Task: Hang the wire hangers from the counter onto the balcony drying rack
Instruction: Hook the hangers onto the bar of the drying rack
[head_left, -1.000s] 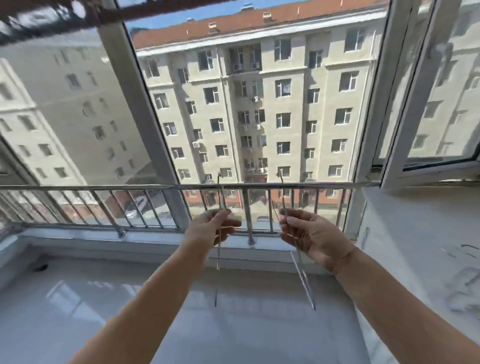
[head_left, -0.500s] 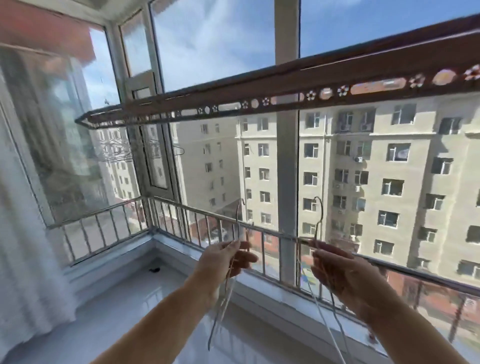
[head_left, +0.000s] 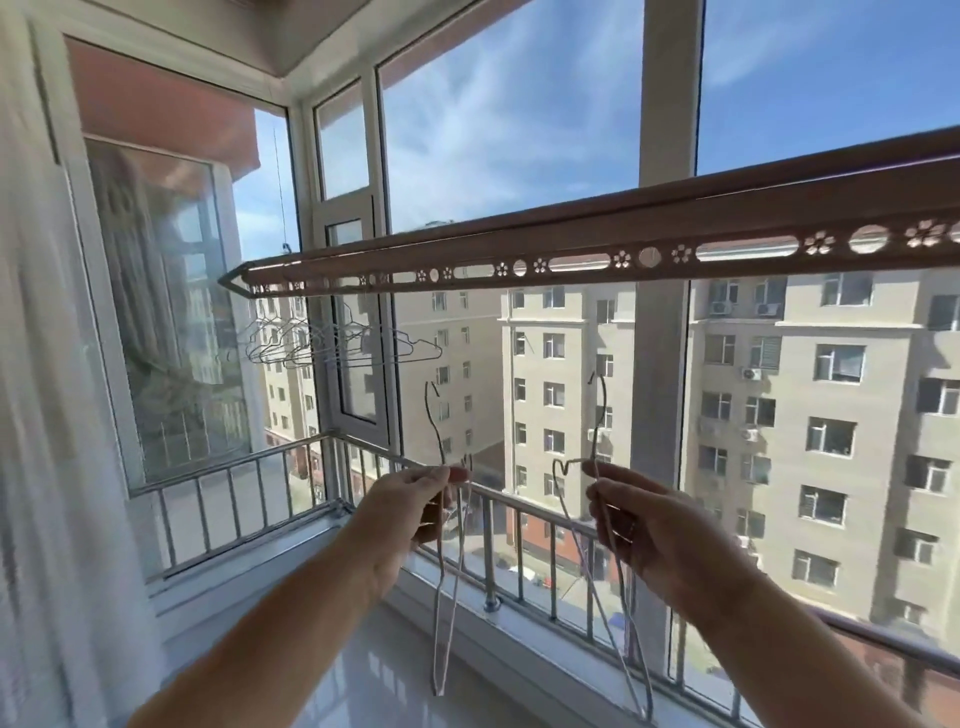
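Note:
A brown drying rack bar (head_left: 587, 249) with punched flower holes runs across the window above my hands. Several wire hangers (head_left: 332, 343) hang from its far left end. My left hand (head_left: 415, 512) pinches a thin wire hanger (head_left: 445, 597) by the neck, hook pointing up, body dangling down. My right hand (head_left: 654, 530) grips a second wire hanger (head_left: 597, 415) the same way, hook up. Both hooks are well below the rack bar and apart from it.
A metal railing (head_left: 519, 525) lines the window sill (head_left: 270, 551) just past my hands. White window frames and a thick post (head_left: 667, 104) stand behind the rack. A sheer curtain (head_left: 36, 364) hangs at the left. Apartment blocks lie outside.
My view has swung up and left from the railing to the rack bar. Both hands have risen with their hangers and moved a little further apart.

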